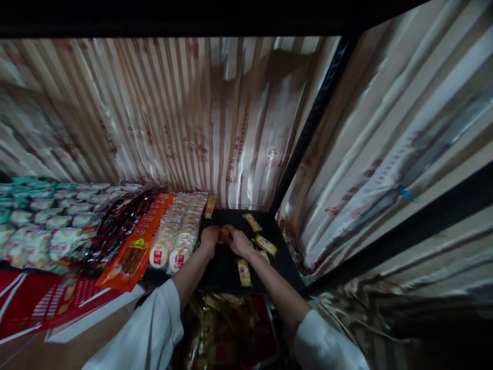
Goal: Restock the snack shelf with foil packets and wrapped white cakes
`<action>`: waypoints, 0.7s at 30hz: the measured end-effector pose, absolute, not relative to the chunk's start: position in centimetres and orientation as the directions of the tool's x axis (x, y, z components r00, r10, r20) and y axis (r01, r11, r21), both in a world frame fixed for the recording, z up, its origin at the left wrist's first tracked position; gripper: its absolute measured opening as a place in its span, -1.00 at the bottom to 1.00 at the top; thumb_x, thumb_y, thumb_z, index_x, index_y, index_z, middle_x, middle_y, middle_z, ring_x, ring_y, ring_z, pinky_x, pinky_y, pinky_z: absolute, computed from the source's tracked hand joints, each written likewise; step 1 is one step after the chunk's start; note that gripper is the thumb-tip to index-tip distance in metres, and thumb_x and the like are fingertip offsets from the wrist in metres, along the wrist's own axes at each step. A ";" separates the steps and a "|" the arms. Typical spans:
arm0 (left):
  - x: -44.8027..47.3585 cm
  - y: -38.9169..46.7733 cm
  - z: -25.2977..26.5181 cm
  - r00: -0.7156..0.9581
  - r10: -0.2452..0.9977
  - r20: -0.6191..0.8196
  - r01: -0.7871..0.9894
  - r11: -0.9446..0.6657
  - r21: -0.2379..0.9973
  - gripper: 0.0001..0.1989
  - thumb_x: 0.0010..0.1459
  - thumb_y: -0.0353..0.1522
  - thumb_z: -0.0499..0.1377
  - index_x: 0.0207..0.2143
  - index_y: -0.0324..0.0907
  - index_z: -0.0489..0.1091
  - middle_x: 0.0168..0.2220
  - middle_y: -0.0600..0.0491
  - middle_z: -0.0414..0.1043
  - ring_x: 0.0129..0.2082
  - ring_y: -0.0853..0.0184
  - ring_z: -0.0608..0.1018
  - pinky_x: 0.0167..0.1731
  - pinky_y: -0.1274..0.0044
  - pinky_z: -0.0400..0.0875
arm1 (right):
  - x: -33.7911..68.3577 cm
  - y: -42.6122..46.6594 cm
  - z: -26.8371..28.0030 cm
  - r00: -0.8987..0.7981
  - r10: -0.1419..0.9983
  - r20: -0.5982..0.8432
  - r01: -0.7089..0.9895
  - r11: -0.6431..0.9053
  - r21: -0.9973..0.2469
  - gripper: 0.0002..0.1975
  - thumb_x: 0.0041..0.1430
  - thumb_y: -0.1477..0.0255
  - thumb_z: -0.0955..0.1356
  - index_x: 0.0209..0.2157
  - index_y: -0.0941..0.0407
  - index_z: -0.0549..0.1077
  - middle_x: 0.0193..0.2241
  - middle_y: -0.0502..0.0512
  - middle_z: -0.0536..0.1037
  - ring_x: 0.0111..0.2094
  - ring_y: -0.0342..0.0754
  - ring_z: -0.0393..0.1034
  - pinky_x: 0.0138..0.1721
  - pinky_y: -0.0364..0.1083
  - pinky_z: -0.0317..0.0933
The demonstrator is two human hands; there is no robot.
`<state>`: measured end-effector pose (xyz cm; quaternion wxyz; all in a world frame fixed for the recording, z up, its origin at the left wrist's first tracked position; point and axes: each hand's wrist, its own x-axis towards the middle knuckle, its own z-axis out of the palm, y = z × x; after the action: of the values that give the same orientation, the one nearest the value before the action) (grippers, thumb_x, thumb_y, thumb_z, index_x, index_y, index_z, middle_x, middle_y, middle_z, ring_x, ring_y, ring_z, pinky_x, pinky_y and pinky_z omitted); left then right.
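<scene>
My left hand (210, 239) and my right hand (239, 242) meet over a black shelf (223, 272), fingers closed around a small wrapped snack (224, 234). The snack is brownish and partly hidden by my fingers. To the right of my hands lie loose snacks in clear and gold wrappers: one wrapped bar (252, 222) at the back and another wrapped bar (266, 245) nearer. Closer to me, a wrapped bar (244, 272) sits beside my right forearm. A further wrapped bar (210, 206) leans at the back left, by the round crackers.
Left of my hands stand clear packs of round white crackers (179, 257), an orange snack bag (133, 252), dark shiny packets (115, 231) and rows of white packets (63, 241). Below the shelf, a dim box (269, 329) holds more wrapped snacks. Striped sheeting and a black post (316, 118) surround the shelf.
</scene>
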<state>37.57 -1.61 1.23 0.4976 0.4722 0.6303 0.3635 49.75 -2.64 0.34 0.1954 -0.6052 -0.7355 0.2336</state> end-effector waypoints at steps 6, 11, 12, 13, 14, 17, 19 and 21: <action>37.2 -2.8 0.9 -0.111 0.927 -0.358 0.034 0.364 0.931 -0.63 0.02 -0.61 0.02 -0.10 -0.32 0.36 -0.20 -0.10 0.51 -0.32 0.38 0.56 -0.41 0.64 0.40 | 48.8 -2.2 -0.3 -0.070 0.996 -0.046 0.811 0.030 -0.584 -0.73 0.08 0.50 0.34 -0.13 0.17 0.38 -0.32 0.12 0.56 -0.29 -0.06 0.44 -0.32 -0.18 0.16; 37.1 -2.7 -0.3 -0.130 0.925 -0.357 -0.036 0.355 0.934 -0.62 0.01 -0.61 0.02 -0.10 -0.26 0.38 -0.11 -0.07 0.49 -0.19 0.37 0.54 -0.32 0.64 0.40 | 48.4 -1.7 -1.7 -0.024 0.999 -0.038 0.749 -0.008 -0.663 -0.85 0.06 0.50 0.33 -0.27 0.11 0.44 -0.33 0.02 0.56 -0.30 -0.10 0.44 -0.31 -0.20 0.20; 37.1 -2.7 -0.4 -0.129 0.926 -0.356 -0.046 0.353 0.934 -0.62 0.02 -0.61 0.03 -0.09 -0.26 0.38 -0.10 -0.08 0.48 -0.18 0.36 0.53 -0.31 0.63 0.40 | 48.3 -1.5 -2.1 -0.012 0.999 -0.037 0.741 -0.016 -0.672 -0.84 0.05 0.51 0.33 -0.27 0.10 0.45 -0.33 0.02 0.56 -0.30 -0.09 0.44 -0.31 -0.19 0.21; 37.1 -2.6 -0.6 -0.128 0.925 -0.357 -0.055 0.353 0.934 -0.62 0.03 -0.60 0.03 -0.08 -0.26 0.37 -0.09 -0.08 0.48 -0.18 0.36 0.53 -0.30 0.62 0.40 | 48.2 -1.2 -2.4 0.000 0.999 -0.034 0.735 -0.023 -0.677 -0.83 0.04 0.52 0.33 -0.27 0.09 0.45 -0.32 0.01 0.57 -0.29 -0.09 0.44 -0.30 -0.19 0.22; 37.2 -2.5 -0.7 -0.126 0.925 -0.358 -0.063 0.353 0.933 -0.63 0.05 -0.58 0.03 -0.07 -0.26 0.37 -0.09 -0.08 0.48 -0.18 0.35 0.53 -0.30 0.61 0.41 | 48.1 -0.9 -2.7 0.012 0.999 -0.034 0.732 -0.032 -0.680 -0.81 0.04 0.53 0.32 -0.25 0.08 0.45 -0.31 0.01 0.57 -0.28 -0.09 0.45 -0.28 -0.18 0.23; 37.3 -2.1 -0.9 -0.127 0.923 -0.363 -0.081 0.355 0.931 -0.65 0.13 -0.52 0.01 -0.03 -0.25 0.34 -0.06 -0.09 0.46 -0.16 0.33 0.52 -0.32 0.60 0.41 | 47.7 0.4 -3.2 0.037 0.998 -0.045 0.738 -0.058 -0.673 -0.76 0.07 0.54 0.31 -0.19 0.05 0.45 -0.27 0.01 0.57 -0.24 -0.09 0.45 -0.25 -0.17 0.24; 37.4 -1.6 -1.1 -0.134 0.921 -0.365 -0.087 0.356 0.930 -0.66 0.17 -0.48 -0.01 0.00 -0.25 0.31 -0.02 -0.10 0.43 -0.12 0.32 0.51 -0.32 0.60 0.41 | 47.4 1.5 -3.3 0.037 0.998 -0.045 0.738 -0.057 -0.672 -0.73 0.08 0.53 0.30 -0.15 0.06 0.44 -0.25 0.03 0.57 -0.22 -0.09 0.45 -0.22 -0.17 0.24; 37.4 -0.9 -1.2 -0.132 0.929 -0.344 -0.088 0.335 0.938 -0.66 0.19 -0.46 -0.03 0.01 -0.25 0.31 0.01 -0.10 0.41 -0.08 0.31 0.49 -0.27 0.59 0.41 | 46.9 2.6 -3.3 0.037 0.999 -0.029 0.730 -0.047 -0.682 -0.71 0.09 0.54 0.28 -0.11 0.07 0.43 -0.24 0.05 0.57 -0.21 -0.09 0.45 -0.21 -0.17 0.24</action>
<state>37.43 -0.92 -1.19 0.5568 0.3519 0.5979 0.4568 46.94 2.64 -3.35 0.2548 -0.6735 -0.6416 0.2642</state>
